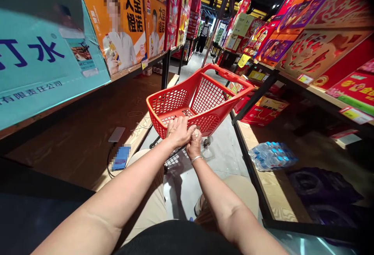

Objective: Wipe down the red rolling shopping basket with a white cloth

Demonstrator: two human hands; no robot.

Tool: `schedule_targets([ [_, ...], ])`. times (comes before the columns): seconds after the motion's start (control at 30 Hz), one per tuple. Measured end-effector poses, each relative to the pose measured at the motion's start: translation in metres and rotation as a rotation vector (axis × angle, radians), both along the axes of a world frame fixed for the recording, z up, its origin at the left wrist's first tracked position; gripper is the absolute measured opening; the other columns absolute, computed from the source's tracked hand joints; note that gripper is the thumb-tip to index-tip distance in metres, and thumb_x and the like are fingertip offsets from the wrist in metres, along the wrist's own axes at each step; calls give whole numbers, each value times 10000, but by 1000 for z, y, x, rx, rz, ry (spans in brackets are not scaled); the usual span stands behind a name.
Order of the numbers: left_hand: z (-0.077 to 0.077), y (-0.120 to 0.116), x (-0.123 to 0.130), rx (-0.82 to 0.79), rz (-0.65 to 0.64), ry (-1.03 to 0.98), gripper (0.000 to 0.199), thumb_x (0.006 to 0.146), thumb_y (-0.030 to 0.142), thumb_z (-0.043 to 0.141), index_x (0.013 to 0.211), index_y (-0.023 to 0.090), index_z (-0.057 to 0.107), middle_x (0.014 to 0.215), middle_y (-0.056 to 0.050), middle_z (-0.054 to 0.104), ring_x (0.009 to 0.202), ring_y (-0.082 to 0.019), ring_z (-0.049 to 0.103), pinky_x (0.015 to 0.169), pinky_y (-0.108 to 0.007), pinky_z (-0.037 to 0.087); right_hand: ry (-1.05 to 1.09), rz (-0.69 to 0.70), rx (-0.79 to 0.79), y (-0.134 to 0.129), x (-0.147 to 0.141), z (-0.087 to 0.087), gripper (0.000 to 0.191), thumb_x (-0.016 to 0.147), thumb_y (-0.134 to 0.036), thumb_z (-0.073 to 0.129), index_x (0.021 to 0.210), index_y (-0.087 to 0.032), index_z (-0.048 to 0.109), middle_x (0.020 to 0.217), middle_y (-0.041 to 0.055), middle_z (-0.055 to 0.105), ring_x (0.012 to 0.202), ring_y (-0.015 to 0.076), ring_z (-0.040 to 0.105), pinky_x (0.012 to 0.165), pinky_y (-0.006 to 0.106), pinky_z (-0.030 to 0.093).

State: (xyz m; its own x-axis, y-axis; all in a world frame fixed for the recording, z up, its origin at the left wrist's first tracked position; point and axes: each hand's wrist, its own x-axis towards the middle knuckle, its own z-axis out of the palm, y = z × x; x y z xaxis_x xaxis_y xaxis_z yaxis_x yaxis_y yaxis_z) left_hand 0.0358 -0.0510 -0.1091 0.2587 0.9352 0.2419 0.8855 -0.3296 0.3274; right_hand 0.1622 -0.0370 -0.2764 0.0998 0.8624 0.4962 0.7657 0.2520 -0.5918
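A red plastic shopping cart with perforated walls stands in front of me, its handle on the far side. My left hand is at the cart's near rim, back of the hand up and fingers stretched forward. Whether it rests on the rim or hovers before it, I cannot tell. Its thumb reaches across to my right hand, which is closed in a fist just beside it, in front of the cart's side wall. What the fist holds, if anything, is hidden. A bracelet circles the right wrist.
A phone and a white power bank with a cable lie on the low left shelf. Shrink-wrapped water bottles lie on the low right shelf. Stacked drink cartons and red gift boxes line the aisle. A person stands far ahead.
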Motion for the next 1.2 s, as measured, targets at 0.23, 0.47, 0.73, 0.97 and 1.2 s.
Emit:
schedule_targets([
  [0.23, -8, 19, -22, 103, -53, 45, 500, 992, 416, 425, 1377, 116, 530, 1285, -170, 627, 1220, -328, 557, 1118, -478, 316, 337, -142, -38, 25, 34, 32, 630, 675, -118, 476, 1297, -153, 576, 1294, 126, 525, 1177, 235, 577, 1118, 436, 464],
  [0.47, -15, 20, -23, 159, -110, 45, 608, 775, 339, 600, 1343, 133, 526, 1250, -157, 625, 1191, -334, 555, 1127, -478, 295, 441, -326, 270, 51, 52, 105, 664, 711, -152, 500, 1375, -152, 493, 1429, 175, 388, 1348, 264, 467, 1145, 464, 429],
  [0.73, -18, 25, -28, 198, -155, -10, 545, 792, 270, 593, 1328, 188, 537, 1237, -118, 643, 1180, -306, 568, 1105, -493, 302, -84, 15, 299, -4, 16, 116, 379, 829, -161, 617, 1199, -234, 661, 1333, 106, 532, 1240, 247, 517, 1089, 403, 458],
  [0.97, -16, 30, -29, 173, -79, 16, 400, 1042, 396, 345, 1296, 233, 606, 1173, -114, 679, 1100, -297, 586, 969, -465, 378, -666, -23, 109, 23, 98, 184, 390, 871, -214, 676, 1251, -298, 679, 1390, 79, 594, 1272, 279, 426, 1061, 416, 349],
  [1.2, -14, 38, -24, 96, -98, -15, 406, 947, 206, 441, 1297, 284, 632, 1121, -84, 686, 1083, -273, 598, 935, -436, 390, -656, -360, 118, 20, 223, 221, 374, 828, -175, 709, 1192, -259, 705, 1347, 99, 602, 1243, 269, 434, 1033, 432, 326],
])
